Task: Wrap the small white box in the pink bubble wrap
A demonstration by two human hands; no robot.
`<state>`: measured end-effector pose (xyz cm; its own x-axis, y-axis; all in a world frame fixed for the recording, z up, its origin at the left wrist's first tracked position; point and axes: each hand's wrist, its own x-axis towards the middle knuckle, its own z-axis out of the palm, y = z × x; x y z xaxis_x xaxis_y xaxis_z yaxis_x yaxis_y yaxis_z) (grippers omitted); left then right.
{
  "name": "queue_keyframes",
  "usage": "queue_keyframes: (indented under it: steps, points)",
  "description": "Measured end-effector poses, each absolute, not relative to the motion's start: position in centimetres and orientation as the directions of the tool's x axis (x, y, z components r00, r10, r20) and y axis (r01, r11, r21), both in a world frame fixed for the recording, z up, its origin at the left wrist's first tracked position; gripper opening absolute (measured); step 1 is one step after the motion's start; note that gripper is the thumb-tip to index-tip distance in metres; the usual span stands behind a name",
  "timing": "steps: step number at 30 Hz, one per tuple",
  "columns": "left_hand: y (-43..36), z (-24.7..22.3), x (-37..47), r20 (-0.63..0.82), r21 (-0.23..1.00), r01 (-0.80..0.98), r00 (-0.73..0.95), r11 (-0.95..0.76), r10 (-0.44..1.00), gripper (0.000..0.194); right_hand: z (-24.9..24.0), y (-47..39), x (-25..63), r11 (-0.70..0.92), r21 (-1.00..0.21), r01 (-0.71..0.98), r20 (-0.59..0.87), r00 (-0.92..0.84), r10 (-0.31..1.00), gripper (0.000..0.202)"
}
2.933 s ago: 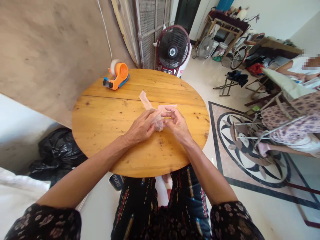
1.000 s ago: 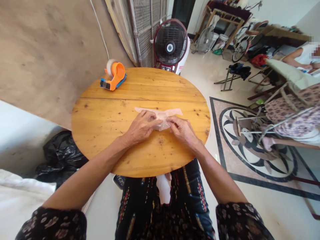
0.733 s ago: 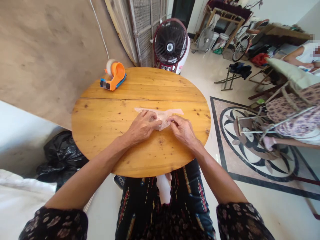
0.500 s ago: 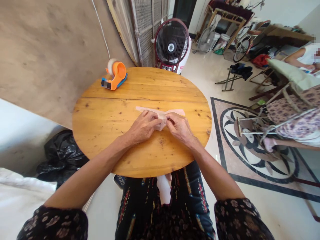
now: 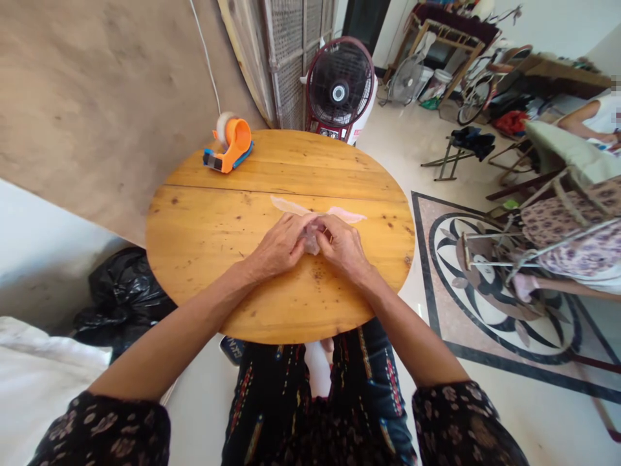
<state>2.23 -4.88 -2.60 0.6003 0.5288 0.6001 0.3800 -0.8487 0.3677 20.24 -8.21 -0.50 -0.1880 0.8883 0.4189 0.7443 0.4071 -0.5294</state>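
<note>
A pale pink, thin, see-through strip (image 5: 347, 214) lies on the round wooden table (image 5: 213, 226), gathered in its middle. Its two loose ends spread away to the left and right beyond my fingers. My left hand (image 5: 279, 244) has its fingers closed on the left side of the crumpled middle. From the other side, my right hand (image 5: 343, 246) pinches the same bunch with bent fingers. The hands nearly meet, and their fingers hide part of the gathered section. Whether the strip is plastic or fabric I cannot tell.
An orange and blue tape dispenser (image 5: 233, 147) stands near the table's far left edge. Behind the table is a fan (image 5: 339, 90). Black plastic bags (image 5: 123, 291) lie at the left. A person sits at the right, past a folding stool (image 5: 453, 155).
My fingers have closed further over the bunched middle, the left hand reaching more over it. The strip's loose ends have shifted and narrowed. The whole view has moved slightly.
</note>
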Motion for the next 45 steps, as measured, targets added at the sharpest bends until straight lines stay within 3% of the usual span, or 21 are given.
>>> queue_keyframes:
  steps: [4, 11, 25, 31, 38, 45]
  points:
    - [-4.9, -2.7, 2.1, 0.615, 0.403, 0.360, 0.574, -0.841, 0.541, 0.060, -1.1, -8.5, 20.0, 0.378, -0.604, 0.702, 0.403, -0.141, 0.904, 0.040]
    - [-4.8, -2.7, 2.1, 0.627, 0.395, 0.354, 0.570, -0.848, 0.531, 0.056, -1.9, -8.8, 20.9, 0.475, -0.638, 0.606, 0.436, -0.223, 0.872, 0.046]
    - [-5.2, -2.5, 2.0, 0.613, 0.541, 0.310, 0.490, -0.781, 0.619, 0.054, -2.3, -9.0, 20.4, 0.478, -0.513, 0.713, 0.439, -0.260, 0.860, 0.050]
    - [-5.9, -2.0, 2.2, 0.595, 0.617, 0.340, 0.388, -0.709, 0.704, 0.034, -2.4, -9.0, 20.6, 0.466, -0.539, 0.702, 0.424, -0.252, 0.870, 0.058]
    - [-5.3, -2.3, 2.5, 0.645, 0.504, 0.416, 0.403, -0.757, 0.650, 0.005, -2.4, -9.0, 20.6, 0.513, -0.499, 0.699, 0.478, -0.271, 0.835, 0.059]
    - [-5.5, -2.0, 2.5, 0.645, 0.526, 0.373, 0.411, -0.764, 0.644, 0.004, -2.1, -9.1, 20.5, 0.506, -0.392, 0.768, 0.507, -0.279, 0.816, 0.050]
